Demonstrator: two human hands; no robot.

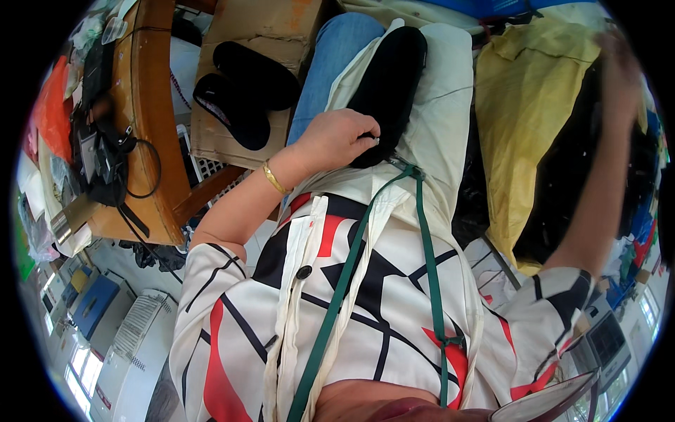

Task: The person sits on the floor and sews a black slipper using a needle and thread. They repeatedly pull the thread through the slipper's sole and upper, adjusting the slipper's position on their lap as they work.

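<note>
A black cloth shoe lies lengthwise on my lap over the cream apron. My left hand grips its near end, thumb and forefinger pinched at the edge, with a small pale bit at the fingertips that I cannot make out. From the shoe a thin thread runs off to the right. Far out at the upper right is my right hand, arm stretched; motion smears its fingers, so what they hold is hidden.
Two more black shoes rest on a cardboard box at the left. Beside it stands a wooden table with a black bag and cords. A yellow sack and black plastic bags lie at the right. Green straps hang down my front.
</note>
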